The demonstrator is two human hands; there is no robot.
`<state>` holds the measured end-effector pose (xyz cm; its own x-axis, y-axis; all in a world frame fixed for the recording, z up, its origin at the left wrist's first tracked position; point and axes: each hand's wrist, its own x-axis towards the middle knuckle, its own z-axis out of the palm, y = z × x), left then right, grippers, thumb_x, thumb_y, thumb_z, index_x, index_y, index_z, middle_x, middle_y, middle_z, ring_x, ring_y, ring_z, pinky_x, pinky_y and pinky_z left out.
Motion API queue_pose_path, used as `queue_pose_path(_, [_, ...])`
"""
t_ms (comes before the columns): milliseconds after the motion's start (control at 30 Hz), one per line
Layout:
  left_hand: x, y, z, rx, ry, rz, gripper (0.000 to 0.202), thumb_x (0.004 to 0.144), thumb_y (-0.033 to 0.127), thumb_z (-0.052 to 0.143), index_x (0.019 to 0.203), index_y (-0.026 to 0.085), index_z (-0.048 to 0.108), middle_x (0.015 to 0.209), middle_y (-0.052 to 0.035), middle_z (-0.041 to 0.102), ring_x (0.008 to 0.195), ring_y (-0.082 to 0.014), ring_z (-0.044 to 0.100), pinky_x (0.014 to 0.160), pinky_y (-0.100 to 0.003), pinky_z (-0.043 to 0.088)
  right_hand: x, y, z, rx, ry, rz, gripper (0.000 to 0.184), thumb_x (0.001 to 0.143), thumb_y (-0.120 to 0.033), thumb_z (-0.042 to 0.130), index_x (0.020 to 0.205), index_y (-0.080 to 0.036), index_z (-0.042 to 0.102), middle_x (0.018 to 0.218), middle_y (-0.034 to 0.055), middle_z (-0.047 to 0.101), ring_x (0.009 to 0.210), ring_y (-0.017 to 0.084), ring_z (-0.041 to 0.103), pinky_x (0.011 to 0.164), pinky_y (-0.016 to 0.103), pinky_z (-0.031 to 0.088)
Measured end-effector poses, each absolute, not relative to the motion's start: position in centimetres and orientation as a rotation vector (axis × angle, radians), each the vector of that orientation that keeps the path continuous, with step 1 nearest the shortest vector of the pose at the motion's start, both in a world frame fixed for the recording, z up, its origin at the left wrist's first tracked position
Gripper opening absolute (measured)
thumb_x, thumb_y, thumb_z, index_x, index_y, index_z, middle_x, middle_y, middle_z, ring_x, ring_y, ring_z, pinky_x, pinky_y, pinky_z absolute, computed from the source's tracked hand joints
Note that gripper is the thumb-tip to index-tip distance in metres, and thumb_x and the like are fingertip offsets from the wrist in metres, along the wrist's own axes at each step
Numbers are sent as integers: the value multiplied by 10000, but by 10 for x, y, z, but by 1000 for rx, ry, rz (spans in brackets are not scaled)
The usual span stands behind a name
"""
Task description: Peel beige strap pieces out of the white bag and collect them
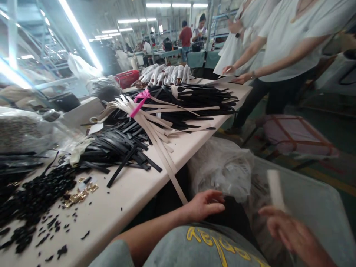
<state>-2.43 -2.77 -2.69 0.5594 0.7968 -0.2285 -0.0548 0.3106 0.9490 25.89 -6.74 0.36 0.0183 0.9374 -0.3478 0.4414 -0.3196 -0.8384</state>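
Observation:
My left hand (pixel 207 204) is over my lap near the table's edge. Its fingers are loosely stretched, the thumb is apart from them, and I see nothing between them. Lower right, my right hand (pixel 292 230) is smeared by motion. A short, wide pale strip (pixel 275 189) stands up from its fingertips and looks pinched there. Long cream strips (pixel 158 142), tied with a pink ribbon (pixel 140 102), lie on the table, and one hangs over the edge towards my left forearm. Piles of black strips (pixel 116 148) lie under and beside them.
On the white table (pixel 144 189) lie small black pieces (pixel 41 193), gold metal fittings (pixel 80 194) and white-wrapped bundles (pixel 167 74). A clear plastic bag (pixel 222 167) is beside a large grey bin (pixel 314 196). Two people in white stand at the far right end, near a padded stool (pixel 297 133).

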Motion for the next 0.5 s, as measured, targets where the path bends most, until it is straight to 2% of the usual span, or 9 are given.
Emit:
queue_pose_path(67, [-19, -25, -22, 1057, 686, 667, 786, 714, 561, 800, 1372, 195, 574, 1331, -165, 640, 1169, -286, 630, 1021, -448, 469, 225, -69, 3, -1774, -1530, 1485, 681, 823, -842, 341, 805, -250, 677, 508, 40, 569, 379, 180, 486, 412, 321, 384])
queue_pose_path(167, [-7, -25, -5, 1014, 610, 717, 634, 789, 603, 715, 1260, 182, 664, 1249, -132, 680, 1185, -279, 612, 1047, -417, 445, 187, -73, 4, -1646, -1727, 1630, 657, 932, -713, 305, 742, -195, 662, 522, 35, 598, 484, 181, 550, 499, 295, 409])
queue_pose_path(267, [2, -31, 5, 980, 669, 620, 555, 863, 631, 593, 1102, 151, 735, 944, -93, 731, 875, -229, 680, 858, -372, 525, 172, -81, -2, -1600, -1731, 1607, 547, 929, -623, 449, 704, -171, 661, 576, 40, 630, 531, 170, 568, 526, 279, 406])
queue_pose_path(333, [5, -34, 4, 961, 626, 490, 578, 844, 645, 596, 1097, 144, 732, 805, -68, 710, 674, -196, 645, 701, -345, 532, 171, -90, -8, -1585, -1596, 1544, 523, 916, -619, 494, 691, -169, 638, 558, 26, 603, 501, 148, 535, 509, 268, 396])
queue_pose_path(367, [5, -33, 2, 987, 612, 448, 571, 839, 643, 597, 1080, 144, 737, 778, -64, 705, 641, -192, 630, 668, -337, 526, 172, -95, -11, -1571, -1514, 1525, 514, 912, -623, 506, 713, -168, 634, 557, 19, 595, 482, 137, 517, 493, 262, 389])
queue_pose_path(500, [1, -21, 3, 1318, 806, 498, 448, 853, 587, 597, 870, 177, 776, 848, -79, 735, 833, -236, 649, 803, -341, 513, 186, -102, -26, -1542, -1086, 1439, 487, 907, -638, 513, 888, -167, 634, 615, 0, 605, 439, 109, 485, 446, 245, 363])
